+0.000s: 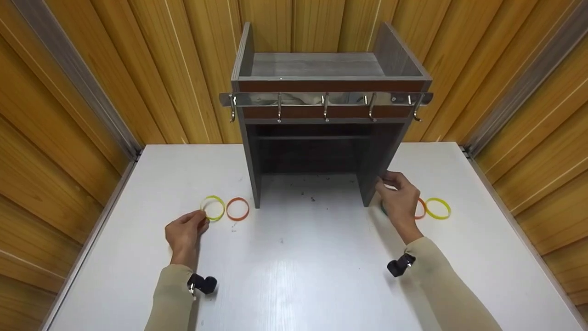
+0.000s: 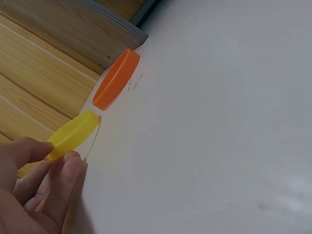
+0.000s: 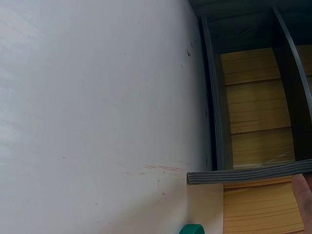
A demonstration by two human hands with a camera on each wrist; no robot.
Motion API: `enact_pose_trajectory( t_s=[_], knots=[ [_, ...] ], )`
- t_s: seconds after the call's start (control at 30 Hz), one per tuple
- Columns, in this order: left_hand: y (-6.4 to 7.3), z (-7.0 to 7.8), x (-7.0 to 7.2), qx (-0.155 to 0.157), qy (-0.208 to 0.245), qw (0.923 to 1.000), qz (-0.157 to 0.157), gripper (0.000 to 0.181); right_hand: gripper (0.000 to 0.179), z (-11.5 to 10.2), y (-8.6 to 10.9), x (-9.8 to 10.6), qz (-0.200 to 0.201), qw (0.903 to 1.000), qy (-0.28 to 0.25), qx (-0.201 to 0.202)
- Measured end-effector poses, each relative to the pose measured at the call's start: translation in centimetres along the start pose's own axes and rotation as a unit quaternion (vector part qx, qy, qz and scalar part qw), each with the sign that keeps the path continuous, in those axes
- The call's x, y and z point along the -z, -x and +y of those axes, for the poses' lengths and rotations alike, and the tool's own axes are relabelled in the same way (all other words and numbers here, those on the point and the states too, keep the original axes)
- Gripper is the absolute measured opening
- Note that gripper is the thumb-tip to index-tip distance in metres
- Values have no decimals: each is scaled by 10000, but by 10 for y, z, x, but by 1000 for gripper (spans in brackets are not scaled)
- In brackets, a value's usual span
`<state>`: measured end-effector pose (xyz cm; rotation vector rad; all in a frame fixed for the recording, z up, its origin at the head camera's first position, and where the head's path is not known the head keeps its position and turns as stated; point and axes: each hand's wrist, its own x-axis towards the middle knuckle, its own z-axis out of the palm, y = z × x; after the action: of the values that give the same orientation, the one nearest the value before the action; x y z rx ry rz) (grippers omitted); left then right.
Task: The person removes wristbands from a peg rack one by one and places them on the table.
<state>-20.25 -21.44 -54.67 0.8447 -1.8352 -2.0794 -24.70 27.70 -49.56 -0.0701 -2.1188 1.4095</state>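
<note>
My left hand (image 1: 186,232) pinches a yellow silicone wristband (image 2: 73,134) between thumb and fingers at its near edge. The band is tilted, with its near side lifted from the white table. Just beyond it lies an orange wristband (image 1: 237,209). My right hand (image 1: 398,197) has its fingertips against the outer face of the right side panel of a grey wooden shelf unit (image 1: 381,151). Only part of that hand shows at the edge of the right wrist view. Below it, a green wristband (image 3: 192,229) is partly visible.
A metal rail (image 1: 303,99) with several hooks runs across the shelf's front. To the right of my right hand lie a second orange wristband (image 1: 420,209), partly hidden, and another yellow wristband (image 1: 438,208). Wood-panelled walls (image 1: 59,138) enclose the white table (image 1: 285,257).
</note>
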Motion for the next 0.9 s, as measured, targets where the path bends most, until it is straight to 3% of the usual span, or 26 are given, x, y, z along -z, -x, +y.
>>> enact_pose_trajectory(
  t_s=[0.27, 0.47, 0.7, 0.8, 0.9],
  knots=[
    [1, 0, 3, 113, -304, 9994, -123, 29, 13, -1, 2, -1, -7, 10000, 8, -54],
    [0, 1, 6, -223, -914, 9955, -98, 26, 14, 1, 0, -1, -46, 10000, -12, -77],
    [0, 2, 12, -459, -1222, 9914, -12, 29, 17, 3, -1, 0, -115, 9999, 97, -32],
    [0, 5, 13, -599, -1594, 9854, 66, 31, 17, 3, -3, 1, -216, 9997, 72, -57],
    [0, 12, 13, -996, -2151, 9713, 211, 31, 16, 3, -5, 4, -380, 9993, 36, -32]
  ],
)
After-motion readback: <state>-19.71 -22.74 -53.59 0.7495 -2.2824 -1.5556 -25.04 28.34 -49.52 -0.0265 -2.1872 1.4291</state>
